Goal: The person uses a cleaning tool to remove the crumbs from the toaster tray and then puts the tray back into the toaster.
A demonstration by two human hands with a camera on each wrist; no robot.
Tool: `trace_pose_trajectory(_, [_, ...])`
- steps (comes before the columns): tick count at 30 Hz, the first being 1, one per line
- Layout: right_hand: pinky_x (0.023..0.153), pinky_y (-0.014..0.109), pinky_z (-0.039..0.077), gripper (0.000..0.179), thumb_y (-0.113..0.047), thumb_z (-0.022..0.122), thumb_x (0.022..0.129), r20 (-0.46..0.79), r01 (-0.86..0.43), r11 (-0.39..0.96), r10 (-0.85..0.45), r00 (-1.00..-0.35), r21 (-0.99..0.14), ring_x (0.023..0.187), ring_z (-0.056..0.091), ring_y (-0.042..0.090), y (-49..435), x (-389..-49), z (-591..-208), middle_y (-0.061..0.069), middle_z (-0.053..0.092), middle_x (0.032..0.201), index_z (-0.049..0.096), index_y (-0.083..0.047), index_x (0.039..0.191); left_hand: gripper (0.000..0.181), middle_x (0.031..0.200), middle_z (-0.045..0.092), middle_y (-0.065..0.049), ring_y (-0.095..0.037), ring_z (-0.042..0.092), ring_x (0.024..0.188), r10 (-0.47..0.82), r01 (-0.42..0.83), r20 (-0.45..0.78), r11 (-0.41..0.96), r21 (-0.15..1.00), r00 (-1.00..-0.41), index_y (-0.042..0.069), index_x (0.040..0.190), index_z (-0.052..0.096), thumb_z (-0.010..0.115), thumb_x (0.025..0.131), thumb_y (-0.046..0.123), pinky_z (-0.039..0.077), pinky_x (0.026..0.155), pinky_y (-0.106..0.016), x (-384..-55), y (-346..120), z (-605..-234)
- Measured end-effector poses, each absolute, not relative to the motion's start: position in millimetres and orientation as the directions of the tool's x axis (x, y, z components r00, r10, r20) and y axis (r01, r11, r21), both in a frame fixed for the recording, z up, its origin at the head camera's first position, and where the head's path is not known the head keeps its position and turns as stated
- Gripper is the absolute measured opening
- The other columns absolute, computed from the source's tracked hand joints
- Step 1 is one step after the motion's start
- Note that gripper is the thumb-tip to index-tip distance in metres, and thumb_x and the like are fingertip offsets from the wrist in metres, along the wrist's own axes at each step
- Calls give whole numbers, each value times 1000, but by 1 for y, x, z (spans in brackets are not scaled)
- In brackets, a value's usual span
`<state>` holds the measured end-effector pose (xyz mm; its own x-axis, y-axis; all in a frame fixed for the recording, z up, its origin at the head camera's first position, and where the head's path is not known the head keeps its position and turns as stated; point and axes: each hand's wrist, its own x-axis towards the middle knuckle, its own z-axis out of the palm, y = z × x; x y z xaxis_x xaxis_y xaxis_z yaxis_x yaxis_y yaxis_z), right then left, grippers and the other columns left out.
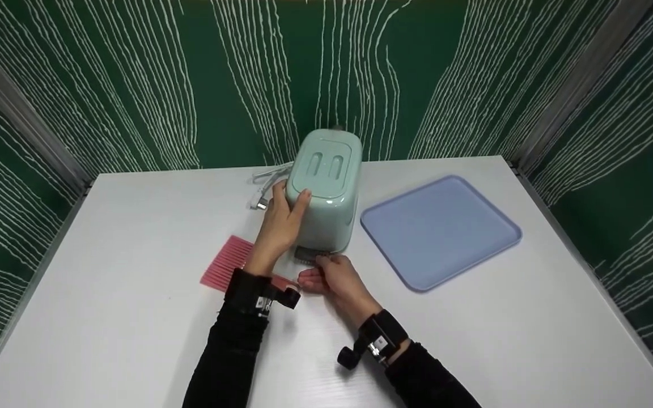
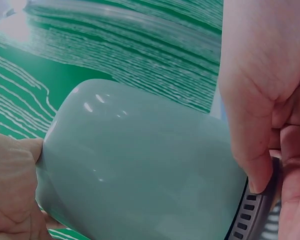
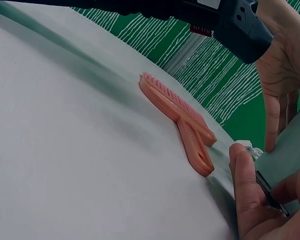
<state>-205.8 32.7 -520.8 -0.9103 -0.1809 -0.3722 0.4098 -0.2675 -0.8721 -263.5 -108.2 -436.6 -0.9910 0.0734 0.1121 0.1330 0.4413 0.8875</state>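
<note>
A mint-green toaster (image 1: 326,218) with a lid bearing two oval recesses stands near the table's back edge. My left hand (image 1: 279,224) holds its near left corner, thumb up by the lid and fingers along the side. At the toaster's lower near end, my right hand (image 1: 344,280) pinches a dark slotted strip (image 2: 247,212); the thumb lies on it and the other fingers curl below. I cannot tell whether the strip is sliding out. A coral brush (image 3: 177,112) with pink bristles lies left of the toaster, partly hidden by my left forearm in the head view.
To the right a blue tray (image 1: 442,232) lies flat on the white table (image 1: 105,272). Behind the toaster's left side is a white cord with a plug (image 1: 259,199). Green walls with white lines rise at the back and sides.
</note>
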Motion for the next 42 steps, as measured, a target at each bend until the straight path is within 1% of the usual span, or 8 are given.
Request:
trace_pose_trajectory(4, [65,22,65,40,-7,35,115,-365,401,-262,-177,-914,-878,66,75,12,32,-205,-521,9,73,75,48,21,140,64,161,47,-28,-38,45,153,78,154,133,435,887,-988,5,160,31,50,114,44,37,127,-55,-263,-109,-437])
trace_pose_trajectory(14, [68,24,66,34,-3,36,113,-337,369,-251,-161,-927,-895,68,75,13,32,-204,-522,10,72,81,47,18,137,63,159,48,-30,-40,46,152,69,152,135,444,883,-988,5,159,32,51,113,44,37,127,-56,-264,-108,-438])
trace_pose_trajectory(23, [61,23,64,32,-4,39,110,-355,396,-245,-197,-914,-885,62,72,12,33,-205,-521,8,71,74,48,14,134,64,159,47,-30,-41,46,152,70,142,124,450,881,-990,6,160,31,50,113,45,37,127,-56,-263,-108,-438])
trace_pose_trajectory(25, [61,23,64,32,-5,40,110,-356,400,-245,-204,-912,-883,63,73,12,33,-205,-521,8,71,74,49,14,134,64,160,46,-30,-41,45,153,73,143,124,449,882,-990,6,160,30,49,113,45,37,127,-57,-262,-108,-437])
trace_pose_trajectory(28, [63,23,64,32,-10,41,114,-354,397,-236,-207,-912,-887,65,74,12,33,-206,-521,8,72,77,52,14,133,64,160,46,-30,-41,45,153,79,154,133,441,884,-988,6,160,30,49,113,45,37,127,-56,-263,-108,-437])
trace_pose_trajectory(33, [64,24,65,36,-16,40,118,-352,392,-216,-199,-914,-894,67,76,13,33,-207,-522,10,74,81,52,15,133,63,160,47,-29,-39,46,153,88,166,142,432,887,-986,5,160,31,49,114,44,37,127,-56,-263,-108,-437])
trace_pose_trajectory(39, [66,24,66,34,-8,42,114,-344,376,-221,-171,-923,-900,69,77,15,32,-207,-523,18,78,93,54,18,133,64,162,45,-29,-39,44,155,85,153,129,441,884,-988,5,160,30,49,114,45,36,128,-55,-262,-108,-435])
trace_pose_trajectory(42, [65,22,65,32,-3,43,110,-332,358,-223,-148,-932,-907,67,77,14,31,-206,-523,18,76,93,54,18,130,65,162,45,-28,-38,43,155,80,138,115,447,884,-990,6,161,30,48,114,46,35,129,-55,-262,-108,-435])
